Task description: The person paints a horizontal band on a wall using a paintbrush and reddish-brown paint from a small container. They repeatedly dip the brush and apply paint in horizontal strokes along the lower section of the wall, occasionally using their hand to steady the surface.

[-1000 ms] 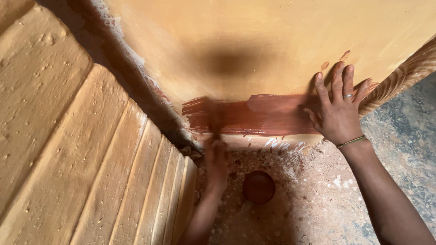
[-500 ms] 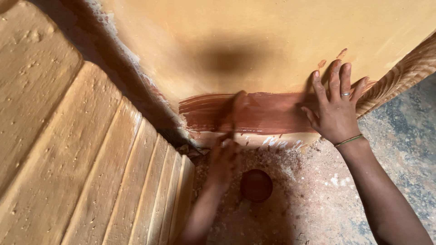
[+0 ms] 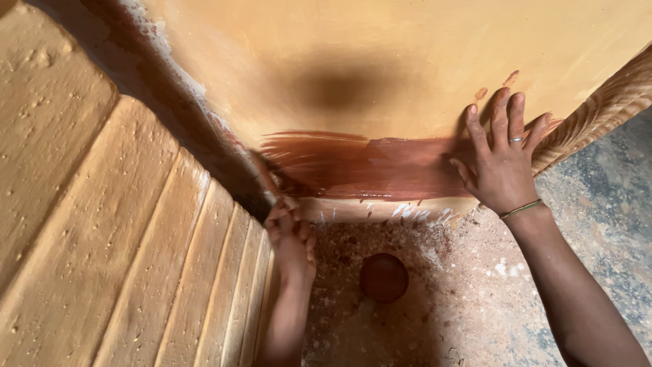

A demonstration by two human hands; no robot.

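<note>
Low on the yellow-ochre wall [image 3: 380,61], a band of reddish-brown paint [image 3: 380,166] is seen, running just above the pale unpainted strip at the bottom edge. A brush [image 3: 265,178] is held by the left hand [image 3: 291,238]; the fingers are closed tightly around its lower end, and its tip is laid against the left end of the painted band, close to the corner where the wall meets the ribbed yellow surface [image 3: 122,251] on the left. The brush is blurred, so its bristles cannot be told clearly. The right hand [image 3: 501,163] is pressed flat against the wall at the right end of the band, with the fingers spread wide and pointing upward; nothing is held in it. A ring is worn on one finger and a thin green bangle [image 3: 521,208] is seen at the wrist, and some paint stains are visible on the fingertips. On the rough, speckled floor [image 3: 475,292] below the wall, between the two forearms, a small round bowl [image 3: 384,277] is placed, dark red-brown inside. It stands apart from both hands, nearer to the left one. At the right edge, a carved wooden piece [image 3: 604,112] is seen touching the wall.
</note>
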